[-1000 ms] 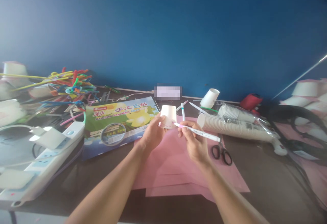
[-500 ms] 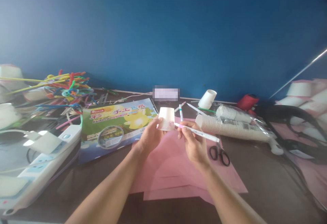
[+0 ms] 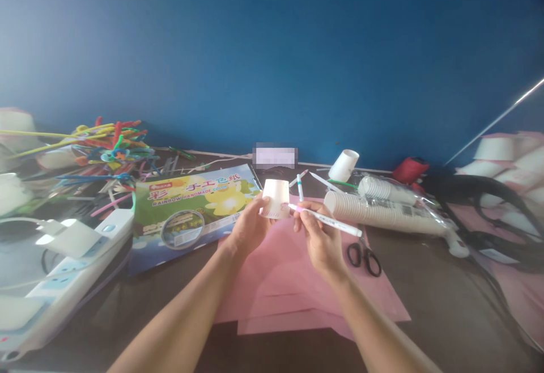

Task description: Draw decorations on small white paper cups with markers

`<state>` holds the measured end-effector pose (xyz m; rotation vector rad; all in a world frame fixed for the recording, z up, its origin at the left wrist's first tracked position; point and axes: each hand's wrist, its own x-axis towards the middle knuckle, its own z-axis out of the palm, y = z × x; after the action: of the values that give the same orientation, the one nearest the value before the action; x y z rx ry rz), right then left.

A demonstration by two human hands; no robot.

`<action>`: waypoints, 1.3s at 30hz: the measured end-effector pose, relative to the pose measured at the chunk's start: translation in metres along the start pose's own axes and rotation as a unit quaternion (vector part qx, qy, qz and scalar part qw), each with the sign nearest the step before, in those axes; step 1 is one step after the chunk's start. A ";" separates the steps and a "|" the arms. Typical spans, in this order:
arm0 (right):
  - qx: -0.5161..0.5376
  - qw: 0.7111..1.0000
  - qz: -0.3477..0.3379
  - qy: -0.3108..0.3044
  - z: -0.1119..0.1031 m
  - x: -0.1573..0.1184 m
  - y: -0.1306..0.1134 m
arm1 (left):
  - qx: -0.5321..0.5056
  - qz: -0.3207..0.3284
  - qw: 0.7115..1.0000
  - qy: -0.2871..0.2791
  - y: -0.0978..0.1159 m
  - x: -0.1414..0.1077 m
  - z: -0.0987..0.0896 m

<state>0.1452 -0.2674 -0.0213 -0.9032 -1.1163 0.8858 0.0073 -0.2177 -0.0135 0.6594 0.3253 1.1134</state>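
**Pink figure fuller on my cup [image 3: 276,191]**

The pink figure [image 3: 284,207] showed clearer, so I judged the drawing further along. A second earlier, my pen [image 3: 331,221] tip sat farther inside the cup's right side. Left fingers [image 3: 260,205] gripped the cup above the table [image 3: 412,282], towards its far edge; right fingers [image 3: 313,227] pinched the pen.

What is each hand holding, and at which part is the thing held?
Left hand: a small white paper cup, by its left side. Right hand: a slim white-and-pink marker pen, by the front of its barrel, near the tip.
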 end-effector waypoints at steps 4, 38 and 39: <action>0.001 1.000 0.007 0.002 0.000 0.000 0.001 | 0.006 -0.003 1.000 0.007 0.001 0.000 0.001; -0.009 1.000 0.020 -0.004 0.000 -0.002 0.003 | 0.017 0.011 0.999 0.038 0.000 0.002 -0.003; -0.008 1.000 0.019 -0.005 0.000 -0.002 0.003 | 0.017 0.012 0.999 0.038 0.000 0.002 -0.004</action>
<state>0.1441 -0.2680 -0.0242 -0.9365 -1.1199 0.9143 0.0064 -0.2145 -0.0166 0.6538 0.4023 1.1599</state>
